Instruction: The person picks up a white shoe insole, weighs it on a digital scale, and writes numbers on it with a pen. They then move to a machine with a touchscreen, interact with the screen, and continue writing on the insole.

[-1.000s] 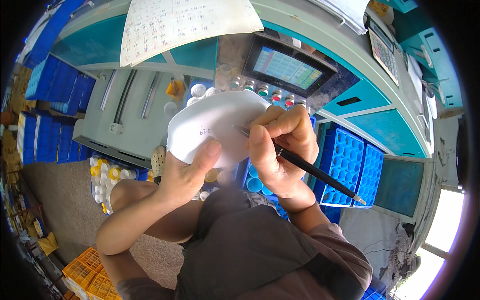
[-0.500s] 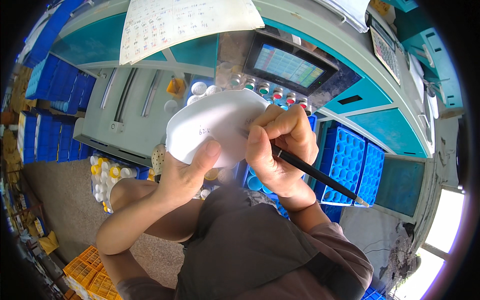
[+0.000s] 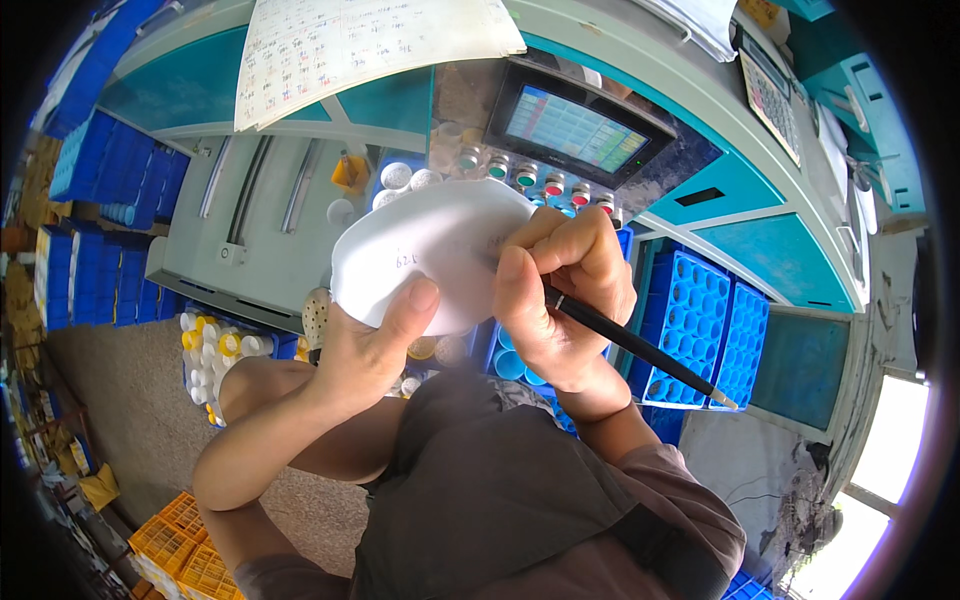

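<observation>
My left hand (image 3: 385, 340) grips the lower edge of a white piece of paper (image 3: 430, 240), its thumb lying on top. The sheet has an uneven, rounded outline and a small handwritten mark near its middle. In my right hand (image 3: 565, 290) is a black pen (image 3: 640, 347), pinched between thumb and fingers over the paper's right side. The pen's back end slants down to the right. Its tip is hidden by my fingers.
A control panel with a screen (image 3: 577, 130) and coloured buttons (image 3: 553, 187) stands beyond the paper. Blue trays of round tubes (image 3: 690, 330) are at right. White and yellow bottles (image 3: 215, 350) sit at lower left. A written sheet (image 3: 370, 50) hangs over the top edge.
Both hands stay nearly in place, with the paper and the pen still held. My right hand has shifted only very slightly at the paper's right side.
</observation>
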`<state>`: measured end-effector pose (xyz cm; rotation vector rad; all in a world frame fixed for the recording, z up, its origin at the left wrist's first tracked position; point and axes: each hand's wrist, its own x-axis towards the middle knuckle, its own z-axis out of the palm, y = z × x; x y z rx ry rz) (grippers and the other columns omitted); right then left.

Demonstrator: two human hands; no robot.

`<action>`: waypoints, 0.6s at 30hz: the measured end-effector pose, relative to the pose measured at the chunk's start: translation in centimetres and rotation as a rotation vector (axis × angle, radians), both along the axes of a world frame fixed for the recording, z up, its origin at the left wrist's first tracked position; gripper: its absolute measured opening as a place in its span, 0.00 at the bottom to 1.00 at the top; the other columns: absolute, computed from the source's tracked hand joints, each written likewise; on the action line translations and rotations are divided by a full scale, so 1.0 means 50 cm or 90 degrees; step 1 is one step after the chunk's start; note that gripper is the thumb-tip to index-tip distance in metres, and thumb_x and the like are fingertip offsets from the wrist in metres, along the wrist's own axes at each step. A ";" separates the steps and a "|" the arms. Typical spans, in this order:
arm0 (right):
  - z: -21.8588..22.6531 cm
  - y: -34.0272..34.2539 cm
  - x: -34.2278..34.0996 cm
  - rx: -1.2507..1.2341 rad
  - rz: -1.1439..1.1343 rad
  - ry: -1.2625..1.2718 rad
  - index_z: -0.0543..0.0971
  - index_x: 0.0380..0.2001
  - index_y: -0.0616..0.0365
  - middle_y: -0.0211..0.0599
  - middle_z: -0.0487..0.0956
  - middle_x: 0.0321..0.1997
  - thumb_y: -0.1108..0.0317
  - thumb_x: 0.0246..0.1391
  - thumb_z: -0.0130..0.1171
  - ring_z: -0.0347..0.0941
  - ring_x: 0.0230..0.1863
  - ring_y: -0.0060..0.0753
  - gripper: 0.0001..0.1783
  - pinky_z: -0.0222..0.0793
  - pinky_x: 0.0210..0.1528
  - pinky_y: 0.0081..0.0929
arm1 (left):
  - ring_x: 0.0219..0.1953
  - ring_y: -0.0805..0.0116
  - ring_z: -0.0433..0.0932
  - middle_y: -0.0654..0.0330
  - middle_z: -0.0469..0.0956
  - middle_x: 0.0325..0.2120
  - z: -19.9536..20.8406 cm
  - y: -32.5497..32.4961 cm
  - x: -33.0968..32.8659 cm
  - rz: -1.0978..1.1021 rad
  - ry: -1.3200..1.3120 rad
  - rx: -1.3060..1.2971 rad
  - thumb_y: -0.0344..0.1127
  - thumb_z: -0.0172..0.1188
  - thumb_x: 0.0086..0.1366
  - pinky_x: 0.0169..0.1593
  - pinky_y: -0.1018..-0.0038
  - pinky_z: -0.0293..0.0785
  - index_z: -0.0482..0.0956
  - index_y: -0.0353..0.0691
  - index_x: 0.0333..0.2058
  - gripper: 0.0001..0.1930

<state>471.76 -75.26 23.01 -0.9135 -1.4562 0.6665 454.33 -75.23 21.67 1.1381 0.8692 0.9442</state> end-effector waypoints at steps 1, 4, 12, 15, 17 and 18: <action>0.000 0.000 0.000 0.004 0.002 -0.006 0.63 0.29 0.59 0.35 0.73 0.26 0.74 0.57 0.58 0.62 0.24 0.15 0.12 0.59 0.26 0.14 | 0.55 0.66 0.70 0.55 0.69 0.53 0.000 0.000 -0.001 -0.001 0.003 -0.003 0.56 0.57 0.64 0.57 0.67 0.67 0.57 0.35 0.62 0.38; 0.000 0.001 -0.001 0.000 -0.001 0.008 0.63 0.29 0.59 0.35 0.73 0.26 0.74 0.57 0.58 0.62 0.24 0.15 0.12 0.59 0.26 0.14 | 0.55 0.66 0.70 0.55 0.69 0.53 -0.002 0.009 -0.003 -0.029 -0.007 0.029 0.57 0.56 0.65 0.57 0.67 0.67 0.57 0.35 0.62 0.38; -0.011 -0.003 0.003 0.011 0.008 0.066 0.64 0.31 0.58 0.36 0.75 0.25 0.72 0.56 0.59 0.68 0.23 0.18 0.12 0.65 0.26 0.18 | 0.52 0.68 0.71 0.57 0.71 0.52 0.004 0.014 0.006 -0.013 -0.101 0.009 0.37 0.66 0.60 0.55 0.69 0.69 0.62 0.34 0.60 0.33; -0.011 -0.007 0.007 0.041 0.041 0.129 0.64 0.34 0.59 0.38 0.76 0.29 0.72 0.57 0.59 0.72 0.27 0.22 0.12 0.69 0.30 0.22 | 0.50 0.69 0.73 0.56 0.73 0.50 0.003 0.009 0.010 0.027 -0.136 -0.032 0.35 0.66 0.60 0.53 0.70 0.71 0.64 0.33 0.59 0.31; -0.006 -0.009 0.003 0.069 -0.010 0.087 0.62 0.31 0.56 0.38 0.74 0.23 0.65 0.61 0.55 0.66 0.22 0.20 0.13 0.64 0.26 0.18 | 0.50 0.69 0.73 0.56 0.73 0.49 0.003 0.007 0.009 0.037 -0.149 -0.064 0.35 0.66 0.60 0.52 0.70 0.72 0.64 0.33 0.58 0.30; 0.004 -0.016 0.005 0.049 -0.007 0.094 0.61 0.32 0.56 0.39 0.73 0.23 0.64 0.61 0.55 0.66 0.22 0.21 0.14 0.65 0.26 0.19 | 0.50 0.69 0.74 0.56 0.74 0.49 0.004 0.008 0.006 0.040 -0.154 -0.079 0.35 0.66 0.61 0.52 0.70 0.72 0.64 0.33 0.58 0.30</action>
